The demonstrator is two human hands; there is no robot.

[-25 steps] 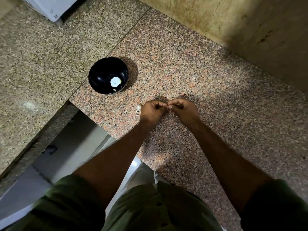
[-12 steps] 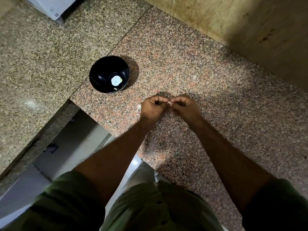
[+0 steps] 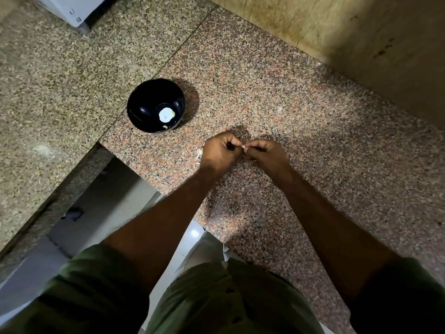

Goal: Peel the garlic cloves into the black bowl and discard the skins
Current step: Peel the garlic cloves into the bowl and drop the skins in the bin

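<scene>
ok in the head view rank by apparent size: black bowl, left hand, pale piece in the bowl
1. black bowl
2. left hand, slightly smaller; nearer the camera, so unsure
3. pale piece in the bowl, smallest

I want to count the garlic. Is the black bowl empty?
Not empty. The black bowl stands upright with one pale piece at its bottom and a small bit near its rim. Whether that is garlic, I cannot tell.

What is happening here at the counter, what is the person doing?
A person stands at a granite counter with the left hand and right hand pinched together on something small, probably a garlic clove being peeled. The black bowl to the left holds a pale piece. A few whitish scraps lie beside the left hand.
</scene>
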